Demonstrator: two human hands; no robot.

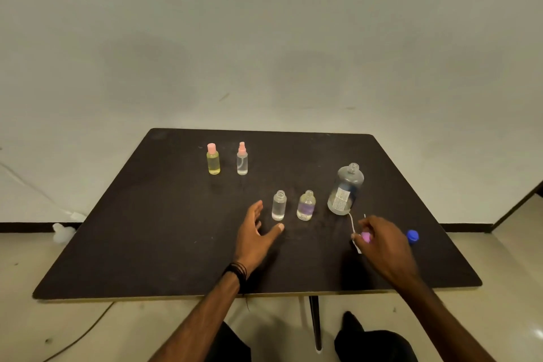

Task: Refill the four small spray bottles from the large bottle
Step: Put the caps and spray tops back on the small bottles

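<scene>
Our left hand (255,233) lay open just left of the uncapped clear bottle (278,205); right hand (382,241) pinched a pink spray cap (366,236) with dip tube. Four small bottles: two open near us, two capped farther back. One large bottle (344,189), open, low on liquid, probably light and slick; we judged mid-body the best grip. One blue cap (412,236).

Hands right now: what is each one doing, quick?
Left hand: open, fingers spread, holding nothing, beside the uncapped clear small bottle.
Right hand: pinching a pink spray cap with white tube.
</scene>
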